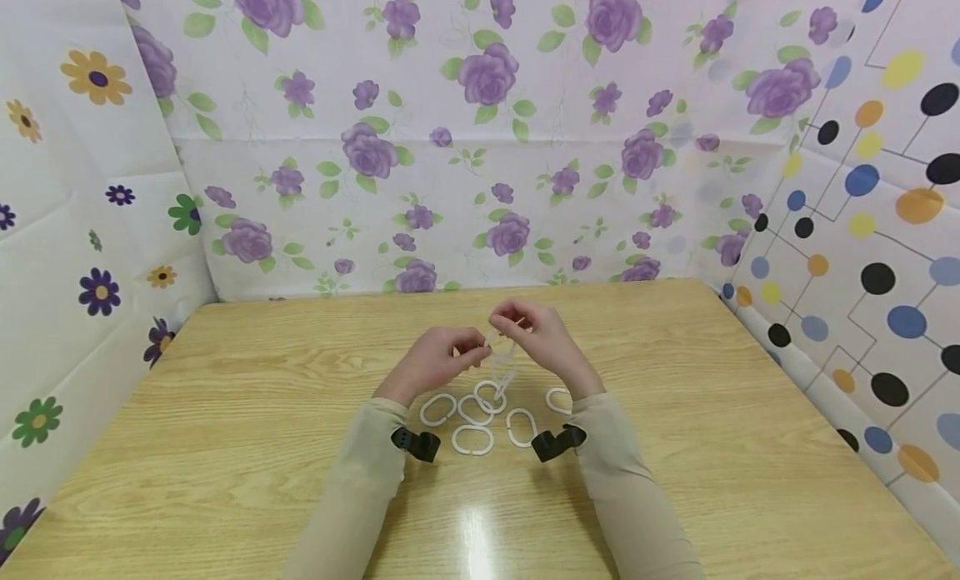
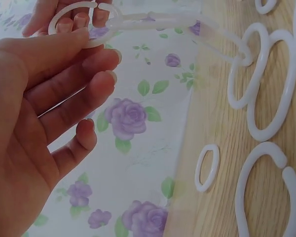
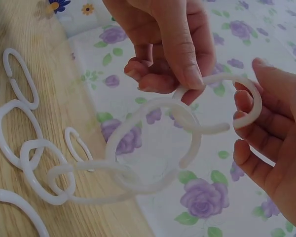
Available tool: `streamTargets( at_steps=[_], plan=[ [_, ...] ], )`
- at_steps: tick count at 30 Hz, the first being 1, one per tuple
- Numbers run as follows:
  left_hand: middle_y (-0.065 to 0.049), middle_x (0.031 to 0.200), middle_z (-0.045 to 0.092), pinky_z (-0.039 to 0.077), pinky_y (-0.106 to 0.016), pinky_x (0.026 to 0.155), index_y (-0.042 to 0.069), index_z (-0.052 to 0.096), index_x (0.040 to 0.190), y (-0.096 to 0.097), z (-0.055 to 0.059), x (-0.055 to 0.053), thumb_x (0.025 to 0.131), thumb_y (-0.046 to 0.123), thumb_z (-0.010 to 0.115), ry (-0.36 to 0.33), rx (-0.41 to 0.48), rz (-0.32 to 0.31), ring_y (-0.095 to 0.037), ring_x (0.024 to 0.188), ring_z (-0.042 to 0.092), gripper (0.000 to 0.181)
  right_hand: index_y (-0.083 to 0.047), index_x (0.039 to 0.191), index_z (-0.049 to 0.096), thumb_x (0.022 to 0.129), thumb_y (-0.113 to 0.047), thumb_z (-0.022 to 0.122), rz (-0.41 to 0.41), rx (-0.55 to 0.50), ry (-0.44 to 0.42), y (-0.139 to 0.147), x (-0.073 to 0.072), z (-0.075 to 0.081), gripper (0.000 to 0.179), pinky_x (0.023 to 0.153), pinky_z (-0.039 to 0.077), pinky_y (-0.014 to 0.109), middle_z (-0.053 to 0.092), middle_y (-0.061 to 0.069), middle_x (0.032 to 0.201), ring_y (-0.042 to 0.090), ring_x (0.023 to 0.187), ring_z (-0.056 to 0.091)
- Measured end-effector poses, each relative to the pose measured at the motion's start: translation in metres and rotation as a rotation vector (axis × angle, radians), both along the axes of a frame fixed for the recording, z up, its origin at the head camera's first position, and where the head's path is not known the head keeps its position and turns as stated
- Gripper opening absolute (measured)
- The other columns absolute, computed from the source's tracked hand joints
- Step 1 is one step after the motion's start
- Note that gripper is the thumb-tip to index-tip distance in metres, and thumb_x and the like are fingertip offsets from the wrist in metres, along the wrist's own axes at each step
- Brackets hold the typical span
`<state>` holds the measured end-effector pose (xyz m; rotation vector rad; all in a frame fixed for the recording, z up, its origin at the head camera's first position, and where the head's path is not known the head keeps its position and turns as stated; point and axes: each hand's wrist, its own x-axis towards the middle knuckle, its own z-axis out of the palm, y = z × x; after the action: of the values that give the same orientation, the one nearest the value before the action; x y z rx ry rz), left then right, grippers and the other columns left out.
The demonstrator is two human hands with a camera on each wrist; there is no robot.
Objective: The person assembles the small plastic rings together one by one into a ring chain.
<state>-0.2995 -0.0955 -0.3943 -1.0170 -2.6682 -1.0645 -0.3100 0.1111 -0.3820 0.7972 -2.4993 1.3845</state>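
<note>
A white plastic C-shaped link (image 3: pixel 259 101) with a gap in its rim is held up between both hands. My left hand (image 1: pixel 442 359) pinches one side of it between thumb and fingers; its other fingers are loosely bent. On the opposite side, my right hand (image 1: pixel 543 342) has its curled fingers and thumb around the rim. A second link (image 3: pixel 108 140) passes through the held one and hangs from it. Below that, another link (image 3: pixel 98 200) slants down to a link (image 3: pixel 27 170) on the table, which meets or overlaps one more.
Loose white links lie around the chain: one (image 1: pixel 424 418) at left, one (image 1: pixel 472 453) at front, one (image 1: pixel 534 430) at front right, and one (image 1: pixel 548 399) beside the right wrist. The wooden table (image 1: pixel 262 397) backs onto a floral cloth (image 1: pixel 450 205). Each wrist wears a black camera.
</note>
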Motion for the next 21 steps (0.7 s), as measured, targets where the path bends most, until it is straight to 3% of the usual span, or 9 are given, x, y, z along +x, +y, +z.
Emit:
streamTargets(
  at_steps=[5, 10, 16, 21],
  plan=[
    [0.002, 0.074, 0.067, 0.042, -0.024, 0.056, 0.01, 0.072, 0.097, -0.007, 0.003, 0.0, 0.098, 0.026, 0.059, 0.032, 0.069, 0.067, -0.009, 0.062, 0.053, 0.02, -0.009, 0.108, 0.066, 0.103, -0.027, 0.049, -0.011, -0.022, -0.015, 0.001, -0.004, -0.003, 0.026, 0.072, 0.049, 0.031, 0.067, 0.011, 0.094, 0.028, 0.085, 0.06],
    [-0.003, 0.074, 0.068, 0.04, -0.024, 0.053, 0.009, 0.072, 0.099, -0.015, 0.009, 0.001, 0.097, 0.023, 0.06, 0.069, 0.16, 0.133, -0.01, 0.062, 0.054, 0.018, -0.005, 0.108, 0.064, 0.103, -0.025, 0.047, 0.017, 0.007, -0.039, 0.0, -0.008, -0.01, 0.027, 0.071, 0.048, 0.03, 0.065, 0.009, 0.09, 0.025, 0.084, 0.06],
    [-0.002, 0.072, 0.068, 0.038, -0.023, 0.052, 0.008, 0.072, 0.1, -0.022, 0.011, 0.0, 0.096, 0.023, 0.061, 0.077, 0.199, 0.168, -0.011, 0.061, 0.053, 0.019, -0.006, 0.117, 0.062, 0.103, -0.018, 0.046, 0.065, 0.17, -0.122, -0.005, -0.012, -0.026, 0.025, 0.082, 0.051, 0.036, 0.068, 0.011, 0.103, 0.024, 0.097, 0.063],
    [-0.002, 0.07, 0.066, 0.038, -0.023, 0.051, 0.009, 0.071, 0.097, -0.03, 0.013, 0.0, 0.097, 0.023, 0.06, 0.059, 0.175, 0.152, -0.011, 0.057, 0.051, 0.018, -0.003, 0.122, 0.061, 0.1, -0.005, 0.046, 0.154, 0.342, -0.098, -0.018, -0.013, -0.042, 0.027, 0.096, 0.048, 0.043, 0.066, 0.014, 0.119, 0.029, 0.112, 0.061]
  ],
)
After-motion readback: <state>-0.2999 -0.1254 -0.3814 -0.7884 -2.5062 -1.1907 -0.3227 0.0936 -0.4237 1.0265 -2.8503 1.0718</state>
